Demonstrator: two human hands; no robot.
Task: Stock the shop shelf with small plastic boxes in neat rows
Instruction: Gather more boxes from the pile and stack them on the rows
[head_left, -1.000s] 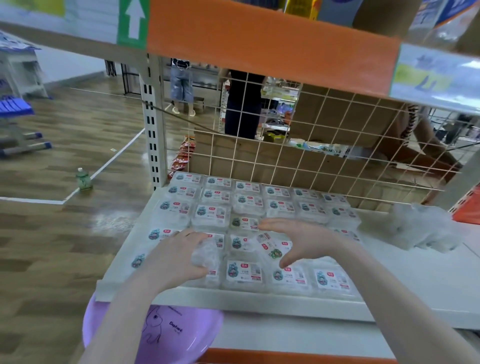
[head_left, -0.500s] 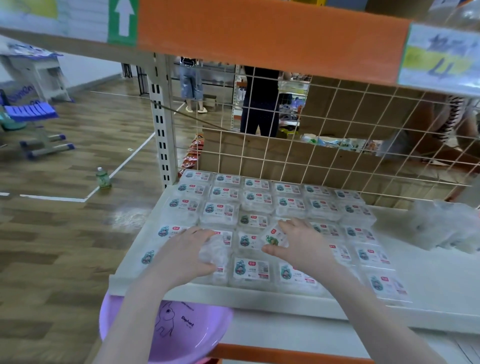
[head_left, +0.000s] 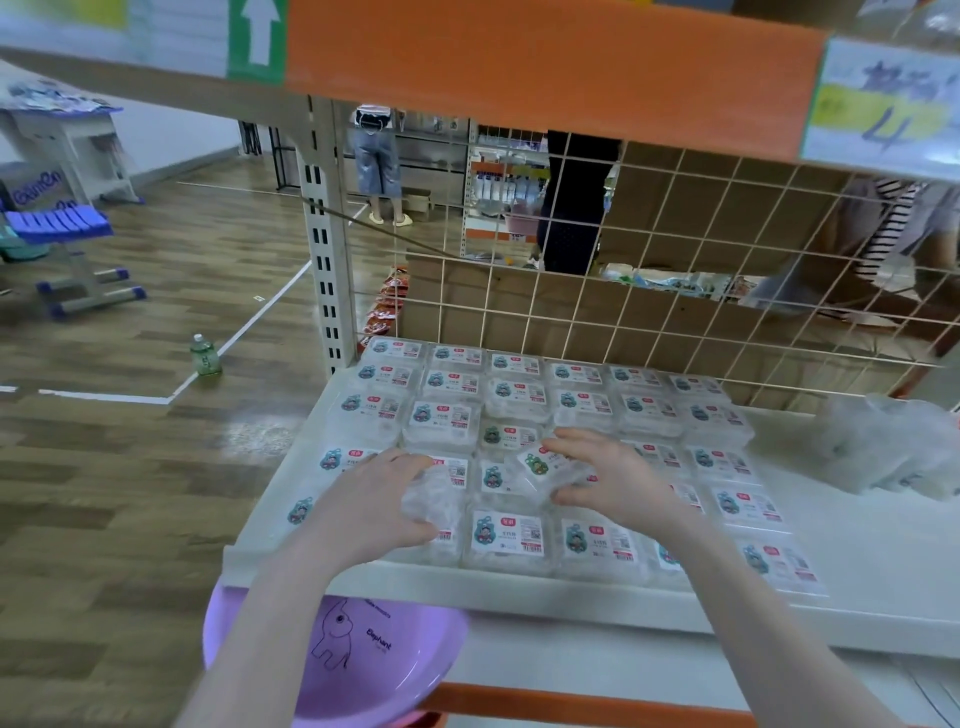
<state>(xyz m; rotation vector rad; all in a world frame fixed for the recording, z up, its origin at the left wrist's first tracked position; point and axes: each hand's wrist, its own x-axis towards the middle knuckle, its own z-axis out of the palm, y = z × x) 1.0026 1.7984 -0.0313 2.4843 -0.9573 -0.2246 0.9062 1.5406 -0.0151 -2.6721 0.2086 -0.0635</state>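
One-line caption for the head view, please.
Left hand and right hand each grip a small clear plastic box over labelled rows on the white shelf.

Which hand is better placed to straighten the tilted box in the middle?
The right hand: its fingers already touch the tilted box. The left hand rests further left on another box.

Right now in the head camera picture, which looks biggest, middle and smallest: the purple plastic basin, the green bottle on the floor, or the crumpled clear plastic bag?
1. Purple plastic basin, though it is nearest the camera.
2. Crumpled clear plastic bag.
3. Green bottle on the floor, smallest, also farthest away.
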